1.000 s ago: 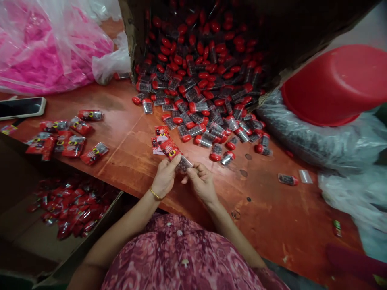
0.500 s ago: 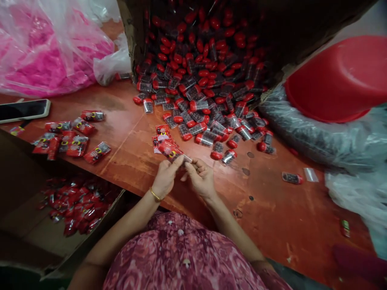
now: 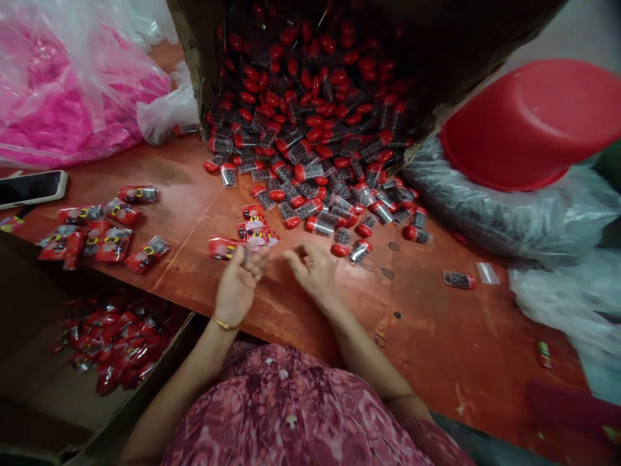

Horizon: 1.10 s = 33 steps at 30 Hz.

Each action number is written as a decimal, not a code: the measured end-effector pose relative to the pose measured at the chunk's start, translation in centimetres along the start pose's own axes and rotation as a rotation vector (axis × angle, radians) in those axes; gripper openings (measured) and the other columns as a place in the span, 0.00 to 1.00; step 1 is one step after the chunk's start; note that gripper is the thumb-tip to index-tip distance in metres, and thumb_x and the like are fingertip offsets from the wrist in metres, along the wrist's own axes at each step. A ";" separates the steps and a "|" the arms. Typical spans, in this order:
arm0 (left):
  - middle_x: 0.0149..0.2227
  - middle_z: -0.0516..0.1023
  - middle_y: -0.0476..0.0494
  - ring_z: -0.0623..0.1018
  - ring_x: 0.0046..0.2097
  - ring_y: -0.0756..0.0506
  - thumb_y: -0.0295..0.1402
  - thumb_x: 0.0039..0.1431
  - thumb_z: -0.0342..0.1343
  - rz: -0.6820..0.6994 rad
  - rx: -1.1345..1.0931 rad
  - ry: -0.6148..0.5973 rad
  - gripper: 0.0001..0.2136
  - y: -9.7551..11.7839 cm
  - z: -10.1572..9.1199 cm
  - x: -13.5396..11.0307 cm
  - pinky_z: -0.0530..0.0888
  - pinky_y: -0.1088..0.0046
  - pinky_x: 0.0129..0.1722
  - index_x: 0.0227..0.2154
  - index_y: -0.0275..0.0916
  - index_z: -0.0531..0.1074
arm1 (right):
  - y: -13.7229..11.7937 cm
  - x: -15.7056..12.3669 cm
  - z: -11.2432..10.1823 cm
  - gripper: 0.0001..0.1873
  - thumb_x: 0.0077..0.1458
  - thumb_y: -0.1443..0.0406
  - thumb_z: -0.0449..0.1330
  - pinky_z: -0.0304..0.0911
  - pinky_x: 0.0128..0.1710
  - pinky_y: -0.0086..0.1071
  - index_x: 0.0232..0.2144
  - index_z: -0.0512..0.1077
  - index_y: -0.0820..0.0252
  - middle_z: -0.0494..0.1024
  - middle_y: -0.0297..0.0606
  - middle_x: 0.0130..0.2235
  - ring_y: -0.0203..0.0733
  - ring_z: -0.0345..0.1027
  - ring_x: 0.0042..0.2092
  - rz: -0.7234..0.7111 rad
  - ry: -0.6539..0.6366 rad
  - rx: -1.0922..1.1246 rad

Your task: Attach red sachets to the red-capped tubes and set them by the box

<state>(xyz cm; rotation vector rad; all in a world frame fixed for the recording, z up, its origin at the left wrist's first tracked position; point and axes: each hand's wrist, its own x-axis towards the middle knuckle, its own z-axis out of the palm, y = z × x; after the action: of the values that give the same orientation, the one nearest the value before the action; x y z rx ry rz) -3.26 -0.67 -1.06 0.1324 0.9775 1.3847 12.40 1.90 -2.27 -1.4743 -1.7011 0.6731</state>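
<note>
My left hand (image 3: 239, 281), with a gold bangle at the wrist, has its palm turned up and its fingers apart. Just past its thumb is a small red packet (image 3: 222, 248) with a clear part; whether the thumb still touches it is hard to see. My right hand (image 3: 313, 268) hovers over the table with fingers partly curled and thumb apart, nothing visible in it. Both hands are slightly blurred. Beyond them lie printed red cards (image 3: 255, 223) in a small stack. Behind is a heap of clear capsule-shaped containers (image 3: 320, 223) with red caps and dark beads inside.
The heap spills from a cardboard box (image 3: 187, 58). Several red packets (image 3: 114, 243) and a phone (image 3: 33, 188) lie left; a lower box (image 3: 165, 359) holds more packets. Right are an upturned red bucket (image 3: 524, 123) on a plastic bag (image 3: 475, 213) and a single container (image 3: 459, 279).
The hands, previously together on the red packet, have come apart. My left hand moved left and opened, and the packet shifted left of the cards. The view shifted slightly.
</note>
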 end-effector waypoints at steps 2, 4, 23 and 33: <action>0.31 0.80 0.48 0.78 0.37 0.50 0.46 0.56 0.50 0.229 -0.122 0.159 0.15 2.0 -1.4 1.2 0.72 0.72 0.43 0.29 0.42 0.73 | 1.7 0.5 -1.4 0.17 0.56 0.55 0.51 0.58 0.48 0.45 0.37 0.71 0.62 0.75 0.49 0.41 0.49 0.65 0.46 -0.056 0.165 -0.318; 0.38 0.80 0.46 0.77 0.43 0.50 0.52 0.57 0.42 0.427 -0.177 0.276 0.21 3.4 -2.6 2.4 0.71 0.74 0.46 0.30 0.42 0.73 | 3.7 0.6 -2.4 0.19 0.54 0.58 0.52 0.53 0.50 0.54 0.43 0.69 0.66 0.71 0.57 0.49 0.57 0.60 0.51 -0.009 0.231 -0.557; 0.56 0.68 0.37 0.53 0.64 0.33 0.35 0.54 0.53 0.741 1.638 0.181 0.09 0.4 0.7 6.9 0.45 0.46 0.60 0.33 0.42 0.79 | 7.4 -3.1 -4.2 0.10 0.54 0.64 0.54 0.50 0.56 0.54 0.37 0.72 0.60 0.72 0.48 0.51 0.52 0.59 0.58 -0.382 0.045 -0.523; 0.55 0.69 0.41 0.56 0.63 0.33 0.37 0.53 0.54 0.781 1.264 0.093 0.09 0.2 2.6 2.6 0.46 0.49 0.60 0.33 0.45 0.79 | 1.9 -1.9 -2.1 0.12 0.54 0.61 0.54 0.64 0.44 0.40 0.39 0.71 0.59 0.77 0.43 0.39 0.43 0.70 0.41 -0.081 0.181 0.103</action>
<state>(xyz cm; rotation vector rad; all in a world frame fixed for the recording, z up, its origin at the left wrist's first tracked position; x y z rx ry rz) -2.08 2.76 -0.64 1.5257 1.8758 1.2158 15.23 0.24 -3.02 -1.3449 -1.5557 0.5578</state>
